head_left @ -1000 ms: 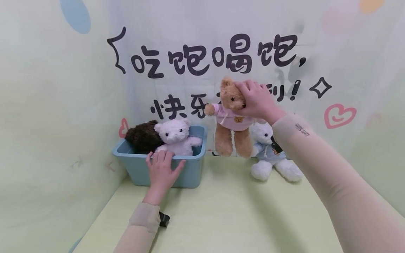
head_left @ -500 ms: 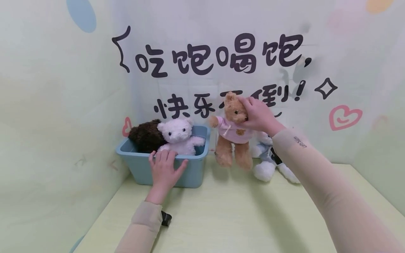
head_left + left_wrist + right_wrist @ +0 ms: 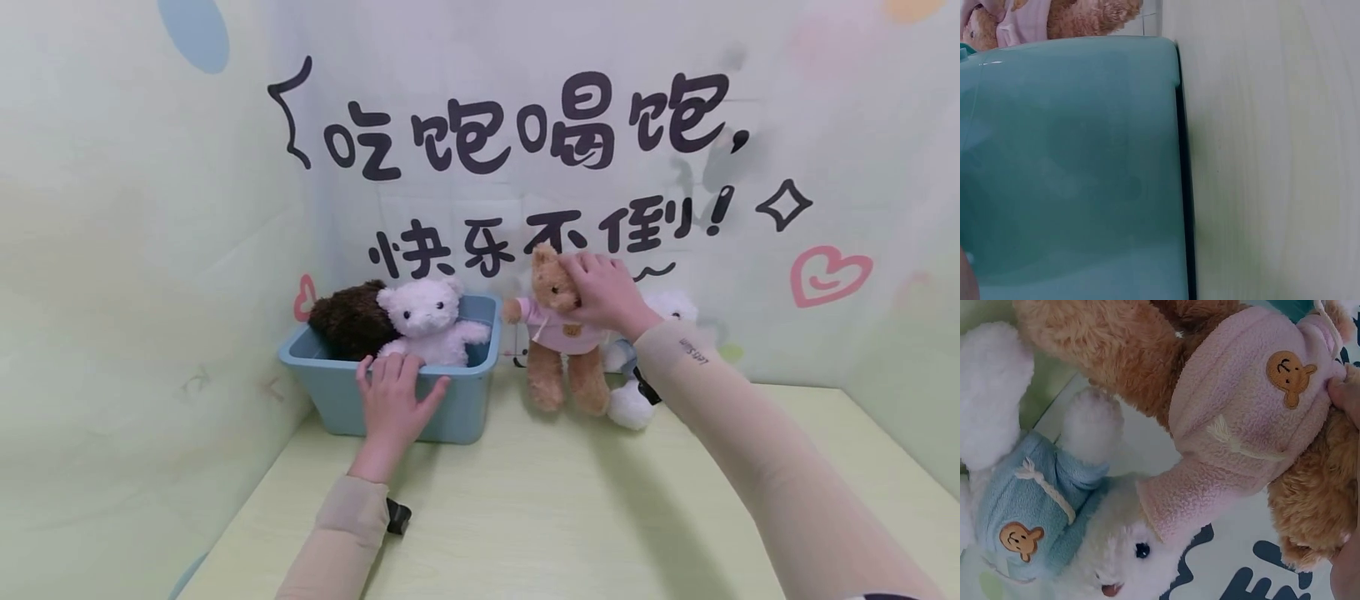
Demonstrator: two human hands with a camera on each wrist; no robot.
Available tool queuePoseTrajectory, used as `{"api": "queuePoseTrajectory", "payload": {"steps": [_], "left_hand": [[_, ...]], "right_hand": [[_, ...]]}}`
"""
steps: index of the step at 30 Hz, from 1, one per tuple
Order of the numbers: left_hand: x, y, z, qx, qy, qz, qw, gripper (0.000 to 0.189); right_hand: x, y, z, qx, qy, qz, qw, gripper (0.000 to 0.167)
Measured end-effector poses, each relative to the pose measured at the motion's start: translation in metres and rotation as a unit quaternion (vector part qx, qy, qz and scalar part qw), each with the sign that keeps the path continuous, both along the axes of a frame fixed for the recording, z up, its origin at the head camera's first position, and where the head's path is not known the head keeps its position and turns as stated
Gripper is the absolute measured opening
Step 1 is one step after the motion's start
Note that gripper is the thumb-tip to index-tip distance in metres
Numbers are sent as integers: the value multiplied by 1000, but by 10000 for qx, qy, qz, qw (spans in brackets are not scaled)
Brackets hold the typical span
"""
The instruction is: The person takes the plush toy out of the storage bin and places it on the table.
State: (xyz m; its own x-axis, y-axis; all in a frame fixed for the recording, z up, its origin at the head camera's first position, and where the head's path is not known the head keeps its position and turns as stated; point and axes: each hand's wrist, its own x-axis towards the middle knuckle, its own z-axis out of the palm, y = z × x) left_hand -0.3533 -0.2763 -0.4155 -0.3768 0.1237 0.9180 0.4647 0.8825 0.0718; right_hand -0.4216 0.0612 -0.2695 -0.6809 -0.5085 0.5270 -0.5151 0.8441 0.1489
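A light-brown teddy bear (image 3: 562, 329) in a pink hoodie is gripped at the head by my right hand (image 3: 603, 287). It hangs upright beside the blue bin (image 3: 450, 408); whether its feet touch the table is unclear. My left hand (image 3: 396, 404) holds the bin's front rim, fingertips over the edge and thumb against the outside. Inside the bin sit a white teddy bear (image 3: 431, 321), facing me, and a dark-brown furry toy (image 3: 352, 321). Behind my right forearm, partly hidden, is another white teddy bear (image 3: 1041, 506) in a blue hoodie, clearer in the right wrist view.
A pale wood-look table (image 3: 510, 517) lies under everything. The back wall (image 3: 465, 50) carries black lettering and stands close behind the toys. Another wall (image 3: 135, 333) rises left of the bin.
My right hand has lowered the light-brown teddy bear toward the table, near the white bear in blue. My left hand stays on the bin's rim. The head view has shifted slightly.
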Motion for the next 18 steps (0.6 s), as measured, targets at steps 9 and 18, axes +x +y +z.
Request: {"api": "queuePoseTrajectory", "payload": {"steps": [9,18], "left_hand": [[-1,2,0,-1,157,-37,9999,59],[-2,2,0,40,153,-22,9999,59]], "right_hand": [[-11,-3,-22,7,-55,317,9995,83],[-17,-7,-30,122,117,498,9986,81]]}}
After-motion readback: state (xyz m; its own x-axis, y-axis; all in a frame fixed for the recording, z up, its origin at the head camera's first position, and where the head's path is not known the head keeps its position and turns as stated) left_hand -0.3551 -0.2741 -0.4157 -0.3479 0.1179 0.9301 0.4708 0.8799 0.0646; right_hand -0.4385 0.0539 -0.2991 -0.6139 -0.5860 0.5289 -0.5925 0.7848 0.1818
